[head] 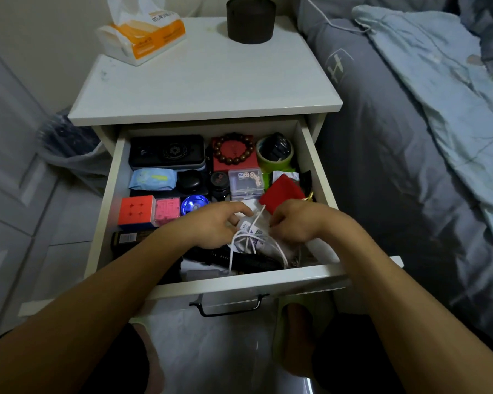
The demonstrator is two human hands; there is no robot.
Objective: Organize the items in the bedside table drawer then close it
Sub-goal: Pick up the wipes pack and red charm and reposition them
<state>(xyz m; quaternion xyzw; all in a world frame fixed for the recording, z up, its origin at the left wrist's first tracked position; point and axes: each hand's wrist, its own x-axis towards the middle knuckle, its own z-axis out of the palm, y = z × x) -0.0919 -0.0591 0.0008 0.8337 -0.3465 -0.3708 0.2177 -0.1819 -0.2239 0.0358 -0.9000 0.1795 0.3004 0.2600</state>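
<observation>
the drawer (211, 282) of the bedside table (205, 81) stands pulled open. at its 6 o'clock edge both hands meet over a small packet (249, 230) wound with white cable (239, 243). the left hand (218, 226) has a curled grip on the packet; the right hand (292, 223) pinches it from 3 o'clock. a red pouch (281, 193) lies just beyond.

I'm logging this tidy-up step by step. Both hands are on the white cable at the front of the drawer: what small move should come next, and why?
Probably gather the loose loops of the white cable into one tight coil. The left hand and right hand both grip it with its packet, yet strands trail toward the drawer front, where they could snag when it closes.
</observation>
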